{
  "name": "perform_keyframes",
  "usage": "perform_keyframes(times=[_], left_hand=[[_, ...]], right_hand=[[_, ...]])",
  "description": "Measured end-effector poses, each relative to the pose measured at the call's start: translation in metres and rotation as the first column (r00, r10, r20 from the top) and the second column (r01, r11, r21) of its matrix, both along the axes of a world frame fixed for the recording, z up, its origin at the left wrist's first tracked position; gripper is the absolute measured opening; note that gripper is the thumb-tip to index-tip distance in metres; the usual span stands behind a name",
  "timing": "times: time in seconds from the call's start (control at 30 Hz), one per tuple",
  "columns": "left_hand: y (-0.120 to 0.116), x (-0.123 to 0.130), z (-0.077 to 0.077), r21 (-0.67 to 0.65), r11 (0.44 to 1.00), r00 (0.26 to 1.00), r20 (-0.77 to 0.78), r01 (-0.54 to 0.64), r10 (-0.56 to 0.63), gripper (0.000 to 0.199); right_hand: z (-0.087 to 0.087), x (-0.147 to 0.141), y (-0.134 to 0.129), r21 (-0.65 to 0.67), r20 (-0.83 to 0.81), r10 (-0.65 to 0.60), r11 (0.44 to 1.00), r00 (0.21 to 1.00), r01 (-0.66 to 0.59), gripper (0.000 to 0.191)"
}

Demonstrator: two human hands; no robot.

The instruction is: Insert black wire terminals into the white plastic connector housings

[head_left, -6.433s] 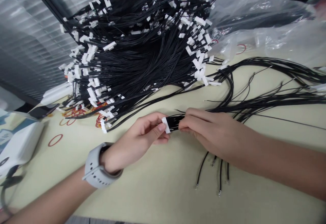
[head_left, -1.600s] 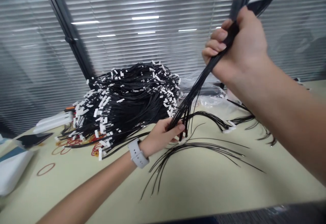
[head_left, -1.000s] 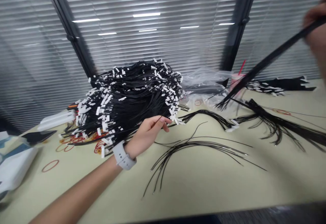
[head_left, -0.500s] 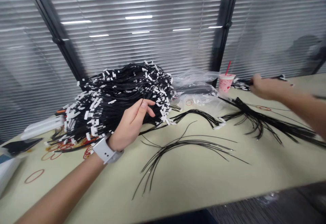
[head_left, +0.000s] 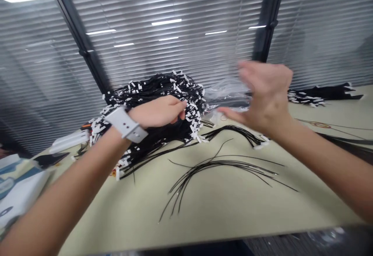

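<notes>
My left hand (head_left: pixel 163 111), with a white watch (head_left: pixel 126 124) on the wrist, is in front of a large heap of black cables (head_left: pixel 157 83) with white connectors. Its fingers curl in, and whatever they may hold is hidden. My right hand (head_left: pixel 266 94), slightly blurred, is raised over the table with thumb and fingers spread and nothing between them. Below it, a small bunch of black cables (head_left: pixel 236 129) with white connectors lies on the table. Nearer to me are several loose black wires (head_left: pixel 215 162).
Clear plastic bags (head_left: pixel 225 89) lie beside the heap. More connector-ended cables (head_left: pixel 326 93) rest at the far right, with rubber bands (head_left: pixel 320 124) and black wires (head_left: pixel 346 138) nearer. White and blue packages (head_left: pixel 21 186) are at the left. Window blinds (head_left: pixel 175 50) stand behind the table (head_left: pixel 221 213).
My right hand has come from the cables at the far right toward the middle and opened. My left hand has risen slightly and turned palm down. The pink cup is now hidden.
</notes>
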State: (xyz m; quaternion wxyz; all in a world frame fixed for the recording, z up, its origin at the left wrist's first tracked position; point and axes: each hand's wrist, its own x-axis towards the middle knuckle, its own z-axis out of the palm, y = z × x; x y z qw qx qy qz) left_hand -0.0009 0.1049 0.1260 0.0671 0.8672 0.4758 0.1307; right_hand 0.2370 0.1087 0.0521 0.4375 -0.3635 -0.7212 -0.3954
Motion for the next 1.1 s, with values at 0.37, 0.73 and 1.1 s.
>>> perform_keyframes(times=[0.37, 0.73, 1.1], left_hand=[[-0.027, 0.015, -0.066, 0.197, 0.977, 0.986, -0.158, 0.082, -0.051, 0.025], [-0.038, -0.001, -0.089, 0.442, 0.879, 0.951, -0.308, 0.180, -0.040, 0.022], [-0.007, -0.053, -0.155, 0.078, 0.968, 0.934, -0.292, 0.240, -0.208, 0.023]], right_hand=[[-0.036, -0.045, -0.022, -0.639, -0.012, 0.239, 0.745, 0.971, -0.191, 0.027], [-0.050, -0.027, -0.016, -0.589, 0.083, 0.267, 0.790, 0.960, -0.169, 0.021], [-0.110, -0.002, -0.016, -0.724, 0.224, 0.303, 0.688, 0.926, -0.050, 0.026]])
